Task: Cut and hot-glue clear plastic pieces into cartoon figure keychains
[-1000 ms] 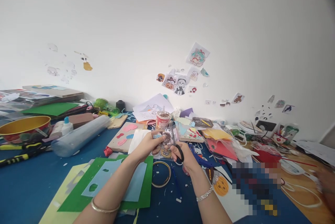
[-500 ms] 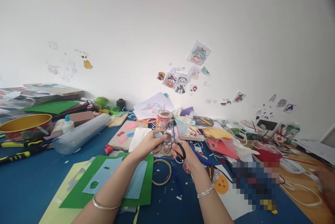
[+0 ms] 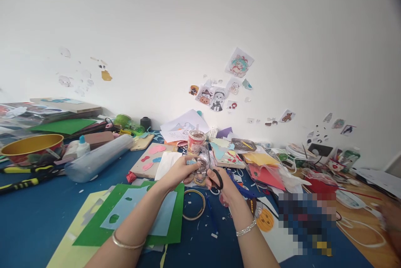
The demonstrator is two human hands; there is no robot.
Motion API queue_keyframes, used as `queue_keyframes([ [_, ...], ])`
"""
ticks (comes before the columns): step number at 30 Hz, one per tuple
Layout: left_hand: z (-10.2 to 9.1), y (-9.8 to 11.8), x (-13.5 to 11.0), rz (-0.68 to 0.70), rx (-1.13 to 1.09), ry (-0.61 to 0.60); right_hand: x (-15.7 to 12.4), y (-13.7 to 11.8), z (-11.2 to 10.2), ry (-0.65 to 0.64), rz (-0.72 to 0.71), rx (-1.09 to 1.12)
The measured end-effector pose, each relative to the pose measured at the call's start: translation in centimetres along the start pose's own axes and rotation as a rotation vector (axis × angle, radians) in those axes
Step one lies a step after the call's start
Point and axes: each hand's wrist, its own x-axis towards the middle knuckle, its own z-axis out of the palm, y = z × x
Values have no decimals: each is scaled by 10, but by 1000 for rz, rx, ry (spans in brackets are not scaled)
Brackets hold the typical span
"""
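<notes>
My left hand [image 3: 181, 172] pinches a printed picture piece [image 3: 203, 164] with dark brown and white on it, which looks covered in shiny clear film. Close beside it, my right hand [image 3: 223, 182] is closed round the black handles of a pair of scissors [image 3: 218, 178]. The blades point away from me towards the film; how far apart they stand is hard to make out. Just behind the hands stands a red and white cup with a straw [image 3: 196, 140]. A roll of tape [image 3: 194, 218] and a blue pen [image 3: 212, 211] lie below them on the blue table.
Green and light-blue sheets [image 3: 169, 226] lie under my left forearm. A white sheet with a pumpkin picture [image 3: 265, 219] is beside my right forearm. A clear plastic roll [image 3: 97, 159], a gold-lined bowl [image 3: 33, 149] and yellow-black pliers [image 3: 25, 184] stand left. Red felt [image 3: 266, 172] lies right.
Both hands stay together at nearly the same spot. The picture piece and the scissors have shifted slightly, and the whole view has moved a little.
</notes>
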Motion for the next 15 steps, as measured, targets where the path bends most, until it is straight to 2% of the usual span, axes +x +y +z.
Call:
queue_keyframes([
  [2,1,-1,0,-1,4,-16,0,-1,-2,-25,0,-4],
  [10,-1,2,-3,11,2,-31,-1,-5,-3,8,22,-11],
  [15,-2,3,-4,-8,-9,-51,-2,0,-7,-49,-8,-1],
])
